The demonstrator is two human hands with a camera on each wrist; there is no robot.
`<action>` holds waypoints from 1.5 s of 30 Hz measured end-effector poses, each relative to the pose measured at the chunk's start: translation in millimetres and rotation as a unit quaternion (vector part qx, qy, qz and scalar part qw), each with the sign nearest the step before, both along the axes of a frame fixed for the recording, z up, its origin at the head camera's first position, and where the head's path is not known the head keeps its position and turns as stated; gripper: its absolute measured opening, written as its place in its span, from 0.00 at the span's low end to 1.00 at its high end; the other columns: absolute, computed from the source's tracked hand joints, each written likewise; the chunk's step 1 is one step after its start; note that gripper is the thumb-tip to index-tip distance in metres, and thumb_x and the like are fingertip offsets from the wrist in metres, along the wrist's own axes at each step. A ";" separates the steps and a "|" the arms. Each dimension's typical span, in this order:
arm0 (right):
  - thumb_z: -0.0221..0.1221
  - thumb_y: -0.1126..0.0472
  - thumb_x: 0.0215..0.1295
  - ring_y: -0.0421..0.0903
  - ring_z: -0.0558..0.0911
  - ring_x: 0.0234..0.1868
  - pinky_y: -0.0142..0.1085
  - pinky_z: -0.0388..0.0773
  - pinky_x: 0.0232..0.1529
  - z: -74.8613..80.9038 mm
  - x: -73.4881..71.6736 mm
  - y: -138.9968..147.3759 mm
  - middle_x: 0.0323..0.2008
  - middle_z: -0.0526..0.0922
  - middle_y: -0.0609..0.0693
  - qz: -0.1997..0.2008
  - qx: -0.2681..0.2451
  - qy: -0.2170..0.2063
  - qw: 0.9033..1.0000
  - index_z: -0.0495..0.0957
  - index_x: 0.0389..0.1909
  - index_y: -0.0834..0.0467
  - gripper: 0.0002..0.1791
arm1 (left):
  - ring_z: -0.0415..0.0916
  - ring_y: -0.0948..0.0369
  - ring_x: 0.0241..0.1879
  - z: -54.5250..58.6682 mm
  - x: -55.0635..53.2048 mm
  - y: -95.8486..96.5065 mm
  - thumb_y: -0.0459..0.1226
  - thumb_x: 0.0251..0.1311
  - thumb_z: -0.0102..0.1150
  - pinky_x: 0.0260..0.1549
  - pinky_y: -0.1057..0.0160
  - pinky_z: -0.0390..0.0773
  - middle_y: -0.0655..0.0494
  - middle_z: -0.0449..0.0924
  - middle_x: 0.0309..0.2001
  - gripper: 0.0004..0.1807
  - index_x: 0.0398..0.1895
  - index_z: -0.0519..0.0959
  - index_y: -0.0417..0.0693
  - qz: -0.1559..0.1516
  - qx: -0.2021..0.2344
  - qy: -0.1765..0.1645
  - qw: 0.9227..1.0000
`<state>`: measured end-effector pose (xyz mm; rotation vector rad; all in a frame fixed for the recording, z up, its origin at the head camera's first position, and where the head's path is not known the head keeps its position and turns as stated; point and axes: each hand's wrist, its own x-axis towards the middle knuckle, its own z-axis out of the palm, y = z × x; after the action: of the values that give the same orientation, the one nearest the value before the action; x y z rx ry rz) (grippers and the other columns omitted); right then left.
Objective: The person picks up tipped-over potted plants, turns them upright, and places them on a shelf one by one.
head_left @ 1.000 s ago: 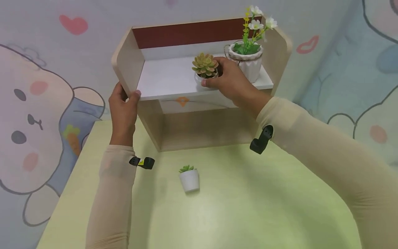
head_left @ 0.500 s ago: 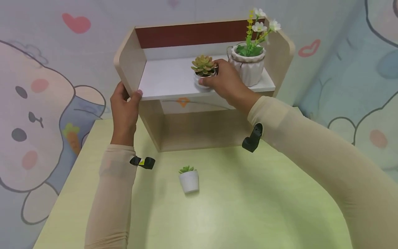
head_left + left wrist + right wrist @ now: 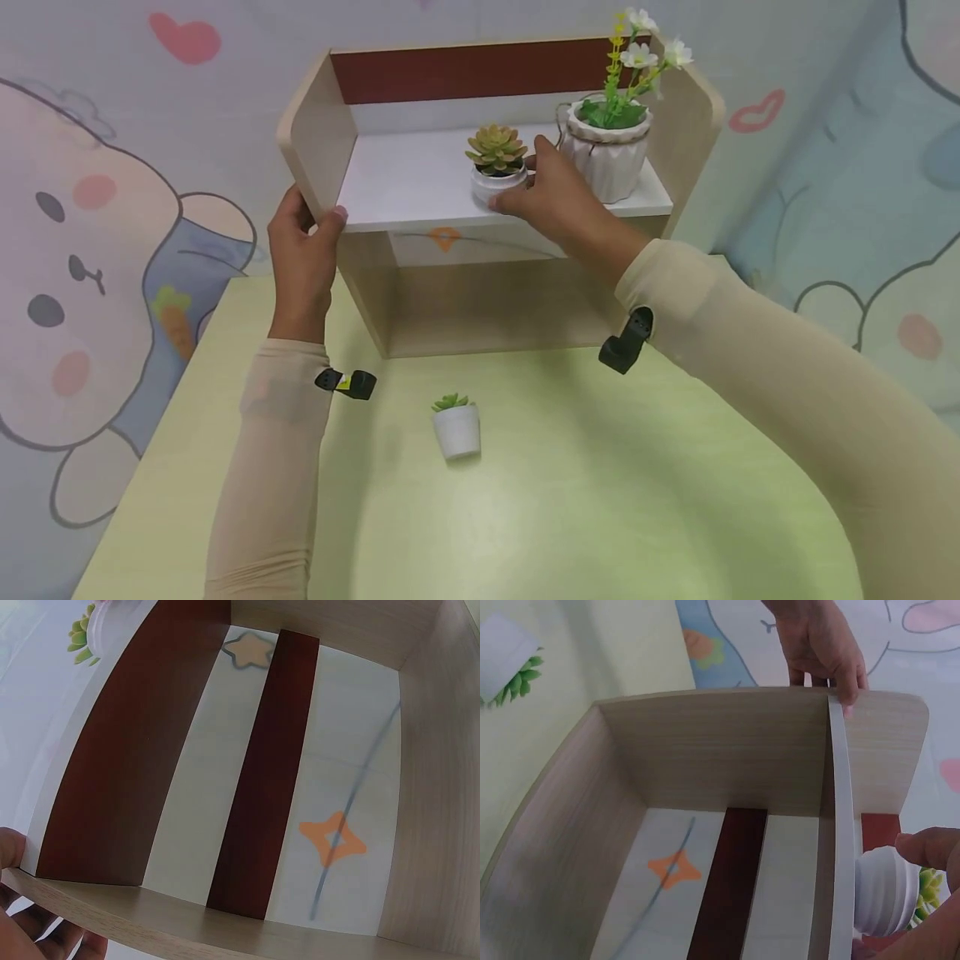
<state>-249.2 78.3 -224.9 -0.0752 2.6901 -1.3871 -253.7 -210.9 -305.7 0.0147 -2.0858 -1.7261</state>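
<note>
My right hand (image 3: pixel 570 196) pinches a small white pot with an orange-green succulent (image 3: pixel 497 152), thumb at its front and fingers on its right side. The pot is upright at the front of the white upper board of a small wooden shelf unit (image 3: pixel 412 175). In the right wrist view, fingertips are at both sides of the ribbed pot (image 3: pixel 885 891). My left hand (image 3: pixel 303 258) grips the unit's left side panel, thumb on the board's front corner and fingers round the outside; the left wrist view shows these fingers (image 3: pixel 56 941) at the panel's edge.
A larger white pot with white and yellow flowers (image 3: pixel 607 158) stands at the board's right end, close to my right hand. On the table (image 3: pixel 570 483), a small white pot with a green succulent (image 3: pixel 457 429) lies in front of the unit. A cartoon-printed wall stands behind.
The succulent pot has shifted slightly left, away from the flower pot, with my right hand on it. My left hand keeps its grip on the shelf unit. The head view has moved slightly.
</note>
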 end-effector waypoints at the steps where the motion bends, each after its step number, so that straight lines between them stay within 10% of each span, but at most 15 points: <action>1: 0.68 0.55 0.69 0.49 0.63 0.78 0.39 0.64 0.74 -0.8 2.4 1.4 0.82 0.56 0.54 0.005 0.005 0.005 1.000 0.36 0.85 0.59 0.59 | 0.73 0.57 0.65 0.0 -0.1 -0.1 0.33 0.73 0.55 0.67 0.48 0.73 0.54 0.77 0.67 0.28 0.74 0.74 0.58 0.001 0.000 0.000 1.000; 17: 0.65 0.65 0.68 0.51 0.69 0.70 0.46 0.71 0.68 -48.2 85.4 18.0 0.71 0.67 0.57 0.040 -0.141 0.157 0.977 0.52 0.81 0.61 0.45 | 0.73 0.56 0.63 3.1 1.7 1.1 0.31 0.71 0.56 0.65 0.49 0.73 0.50 0.77 0.66 0.28 0.73 0.75 0.56 -0.009 0.021 0.010 1.000; 28: 0.55 0.41 0.76 0.59 0.76 0.65 0.57 0.74 0.63 -137.4 113.3 8.5 0.67 0.73 0.61 0.141 -0.021 -0.006 0.990 0.53 0.81 0.61 0.44 | 0.72 0.56 0.65 4.1 2.4 2.2 0.34 0.73 0.55 0.68 0.47 0.71 0.52 0.76 0.67 0.28 0.75 0.73 0.58 -0.007 0.006 -0.006 1.000; 35: 0.54 0.31 0.72 0.59 0.80 0.63 0.60 0.74 0.63 -193.5 113.2 -11.0 0.65 0.78 0.60 0.131 0.005 -0.186 0.974 0.55 0.82 0.58 0.49 | 0.72 0.56 0.65 0.3 1.0 0.5 0.34 0.73 0.55 0.67 0.47 0.72 0.53 0.76 0.68 0.28 0.75 0.72 0.59 0.003 0.001 -0.004 1.000; 45: 0.60 0.32 0.68 0.51 0.85 0.39 0.53 0.78 0.55 -228.7 116.2 -34.3 0.49 0.87 0.56 0.128 0.002 -0.229 0.965 0.66 0.74 0.64 0.48 | 0.72 0.57 0.65 -0.3 0.3 2.1 0.33 0.72 0.55 0.66 0.46 0.72 0.53 0.77 0.67 0.28 0.74 0.74 0.58 0.002 0.007 0.007 1.000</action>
<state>-133.0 44.0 -453.6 -0.0867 2.2126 -1.1540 -253.4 -208.8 -305.9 0.0111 -2.0619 -1.7347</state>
